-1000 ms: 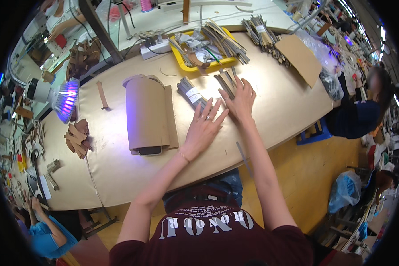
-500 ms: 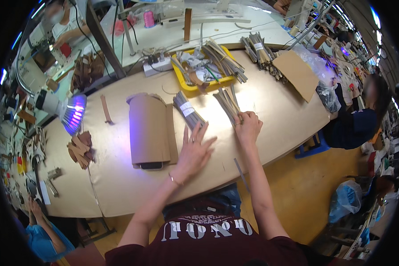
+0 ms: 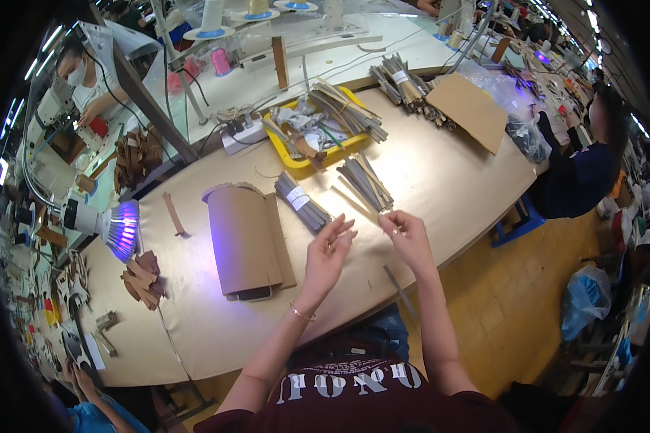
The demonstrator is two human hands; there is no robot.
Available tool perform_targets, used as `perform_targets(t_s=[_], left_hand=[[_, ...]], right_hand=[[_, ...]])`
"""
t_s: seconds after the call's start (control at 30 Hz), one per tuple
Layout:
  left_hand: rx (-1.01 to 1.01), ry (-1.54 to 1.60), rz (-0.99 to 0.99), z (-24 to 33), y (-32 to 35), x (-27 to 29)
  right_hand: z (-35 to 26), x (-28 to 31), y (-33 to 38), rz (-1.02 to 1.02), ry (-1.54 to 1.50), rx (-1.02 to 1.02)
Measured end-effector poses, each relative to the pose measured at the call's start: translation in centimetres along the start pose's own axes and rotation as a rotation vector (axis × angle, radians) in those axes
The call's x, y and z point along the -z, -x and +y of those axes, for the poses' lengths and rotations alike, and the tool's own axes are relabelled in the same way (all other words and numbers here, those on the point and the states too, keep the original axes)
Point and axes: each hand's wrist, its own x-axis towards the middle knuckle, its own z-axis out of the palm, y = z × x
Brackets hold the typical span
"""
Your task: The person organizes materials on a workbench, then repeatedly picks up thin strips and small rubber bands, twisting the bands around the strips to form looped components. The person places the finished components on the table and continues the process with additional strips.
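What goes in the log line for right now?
left hand: raised, open | right hand: pinching thin strip | grey strips: loose pile beyond | banded bundle: lying left | table: tan

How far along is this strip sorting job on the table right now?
Done, apparently: one banded grey bundle lies beside the rolled brown sheet. In hand: the right hand pinches a thin strip lifted above the table, the left hand raised open beside it. Left: a loose grey stack and more strips in the yellow tray.
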Motion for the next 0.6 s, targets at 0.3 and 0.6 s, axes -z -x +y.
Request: perform_targets(t_s=[0.3, 0.6], left_hand=[[-0.093, -0.355, 0.11, -0.7, -2.6, -1.9], [-0.044, -0.109, 0.095, 0.8, 0.2, -0.7]], right_hand=[[2.2, -0.4, -0.4, 0.294, 0.294, 0.108], [-0.5, -0.1, 3.0, -0.073, -0.067, -0.009]])
